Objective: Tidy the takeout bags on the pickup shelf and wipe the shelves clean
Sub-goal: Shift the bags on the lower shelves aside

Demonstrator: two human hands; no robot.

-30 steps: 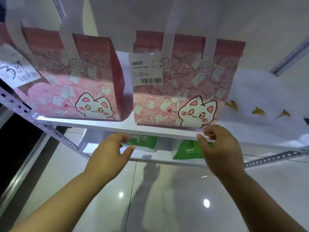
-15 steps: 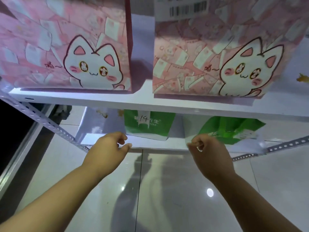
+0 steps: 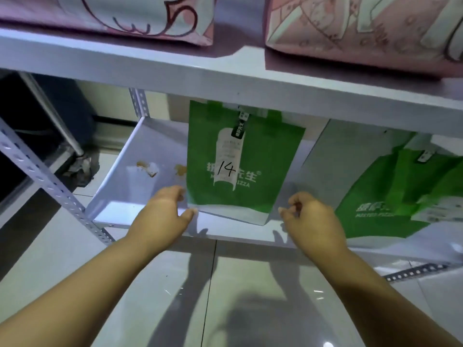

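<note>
A green takeout bag point(image 3: 240, 166) marked "14" stands upright on the lower white shelf point(image 3: 140, 196). My left hand point(image 3: 165, 214) is at the bag's lower left corner, fingers spread, thumb close to its base; it holds nothing. My right hand point(image 3: 313, 216) hovers just right of the bag with fingers loosely curled and empty. A second green bag point(image 3: 400, 196) lies tilted on the shelf further right. Two pink cat-print bags point(image 3: 105, 18) point(image 3: 363, 31) sit on the upper shelf point(image 3: 225, 78). Brown stains point(image 3: 147, 167) mark the lower shelf left of the "14" bag.
A perforated metal upright point(image 3: 45, 181) runs diagonally at the left, another post point(image 3: 139, 101) at the back. A dark gap with clutter lies left of the rack. Glossy tiled floor point(image 3: 225, 296) is below my arms.
The view dropped from the upper shelf to the lower one. Both hands left the upper shelf edge and moved down to either side of the green "14" bag.
</note>
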